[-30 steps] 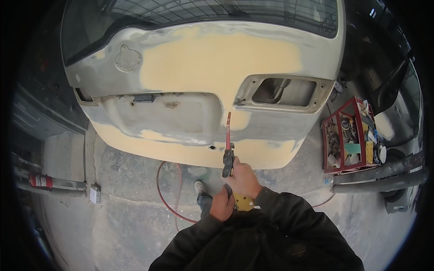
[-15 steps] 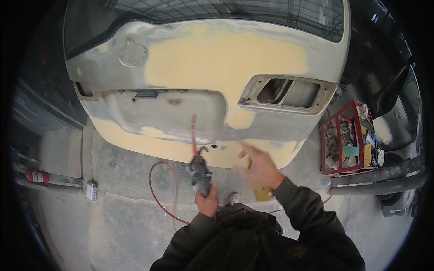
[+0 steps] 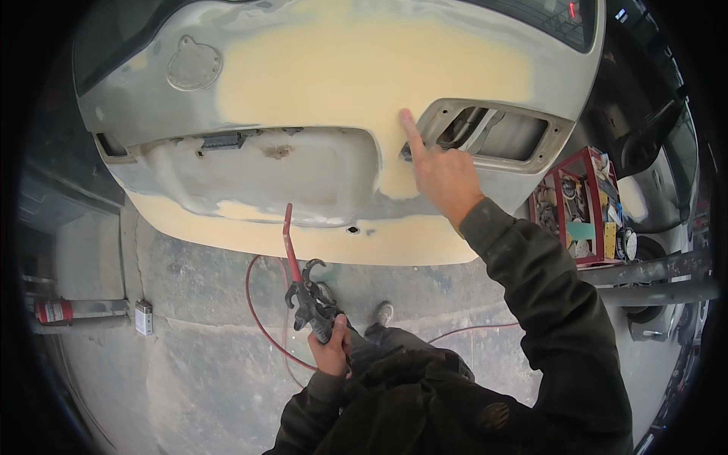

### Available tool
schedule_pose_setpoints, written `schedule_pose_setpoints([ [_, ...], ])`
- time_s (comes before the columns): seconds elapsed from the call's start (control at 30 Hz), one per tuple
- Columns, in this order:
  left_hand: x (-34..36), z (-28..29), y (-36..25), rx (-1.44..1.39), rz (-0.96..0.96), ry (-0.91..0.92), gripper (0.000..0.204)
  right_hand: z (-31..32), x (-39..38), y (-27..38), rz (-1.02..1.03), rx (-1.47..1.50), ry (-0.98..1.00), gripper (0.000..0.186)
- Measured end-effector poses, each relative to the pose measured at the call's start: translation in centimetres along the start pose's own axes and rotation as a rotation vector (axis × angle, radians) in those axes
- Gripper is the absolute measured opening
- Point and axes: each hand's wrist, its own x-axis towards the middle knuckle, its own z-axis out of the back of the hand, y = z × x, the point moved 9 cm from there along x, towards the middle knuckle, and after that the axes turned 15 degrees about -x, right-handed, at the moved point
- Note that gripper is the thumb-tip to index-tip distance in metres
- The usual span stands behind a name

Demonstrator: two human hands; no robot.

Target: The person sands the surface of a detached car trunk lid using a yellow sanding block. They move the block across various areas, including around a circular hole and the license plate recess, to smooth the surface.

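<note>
My right hand (image 3: 447, 178) reaches onto the tailgate (image 3: 493, 189), which has broad cream patches (image 3: 318, 68) over grey. Its index finger is stretched onto the cream patch left of the rectangular opening (image 3: 516, 136), the other fingers partly bent. My left hand (image 3: 327, 353) grips a black air gun (image 3: 311, 303) with a long red nozzle (image 3: 288, 235) pointing up toward the tailgate's lower part, below the recessed centre panel (image 3: 269, 174). Whether the nozzle touches the panel I cannot tell.
A red tool cart (image 3: 588, 205) full of items stands at right beside a dark car (image 3: 641, 121). Grey posts (image 3: 652, 292) run at both sides. A metal can (image 3: 143, 318) stands on the concrete floor (image 3: 189, 364), with a red hose (image 3: 250, 296) lying across it.
My hands have parted; the air gun is now in my left hand alone, moved left. My right hand has risen onto the tailgate. The yellow perforated thing beside it is no longer visible.
</note>
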Motion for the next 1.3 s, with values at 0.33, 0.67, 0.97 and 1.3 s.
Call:
schedule_pose_setpoints([
  [0.33,2.0,-2.6,-2.0,-0.029,-0.043,0.197,0.023,-0.5,-7.1,7.8,-0.26,0.92,0.321,0.063],
  [0.67,2.8,-3.4,-1.1,0.017,-0.089,0.11,0.02,-1.0,-16.3,17.6,-0.767,2.159,0.686,0.022],
  [0.97,2.5,-2.3,-3.4,0.154,-0.089,0.11,0.026,-4.2,-1.8,-3.4,-0.686,1.292,0.056,0.038],
  [1.3,3.0,0.5,-2.6,0.196,-0.067,0.076,0.025,-4.7,0.6,-6.0,-0.715,0.995,0.029,0.047],
])
